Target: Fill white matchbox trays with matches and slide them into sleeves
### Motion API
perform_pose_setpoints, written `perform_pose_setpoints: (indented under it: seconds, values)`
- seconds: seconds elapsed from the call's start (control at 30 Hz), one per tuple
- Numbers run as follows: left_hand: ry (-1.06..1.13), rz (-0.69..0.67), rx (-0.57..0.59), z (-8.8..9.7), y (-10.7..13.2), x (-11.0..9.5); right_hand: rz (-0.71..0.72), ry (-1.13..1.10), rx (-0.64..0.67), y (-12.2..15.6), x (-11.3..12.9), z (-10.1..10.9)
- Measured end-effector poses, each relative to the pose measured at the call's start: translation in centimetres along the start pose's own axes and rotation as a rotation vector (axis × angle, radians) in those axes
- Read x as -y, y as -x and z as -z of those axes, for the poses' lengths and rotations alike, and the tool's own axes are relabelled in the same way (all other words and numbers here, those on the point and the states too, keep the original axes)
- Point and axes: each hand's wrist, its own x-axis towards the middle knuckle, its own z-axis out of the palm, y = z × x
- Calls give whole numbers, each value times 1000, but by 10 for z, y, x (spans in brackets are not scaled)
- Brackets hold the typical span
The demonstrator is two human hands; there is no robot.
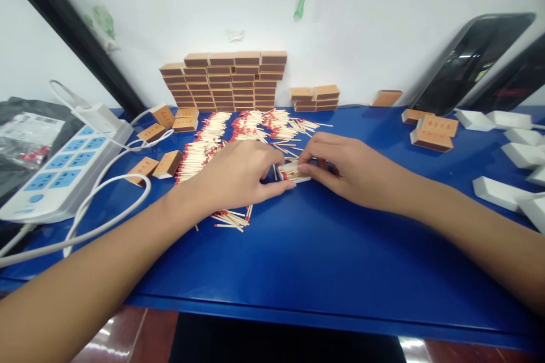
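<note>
Between my two hands a small white matchbox tray (303,179) lies on the blue table, with some matches inside it. My left hand (242,170) grips the tray's left end, thumb along the near side and fingers curled behind. At the right end, the thumb and forefinger of my right hand (353,170) are closed on the tray; its other fingers are curled. Loose red-tipped matches (200,150) are heaped beyond and left of my left hand, partly hidden by it. A smaller bunch of matches (233,219) lies just below my left wrist.
A stack of brown matchboxes (221,82) stands against the wall, with a lower stack (315,98) beside it. A white power strip (63,170) and looping cable (145,181) occupy the left. White trays (496,193) and several matchboxes (434,131) lie at right.
</note>
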Motion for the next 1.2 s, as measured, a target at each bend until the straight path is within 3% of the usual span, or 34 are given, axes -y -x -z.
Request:
perform_pose_setpoints:
  seconds: [1.2]
  values:
    - [-75, 20, 86, 3, 1, -2, -63, 49, 51, -1, 3, -2]
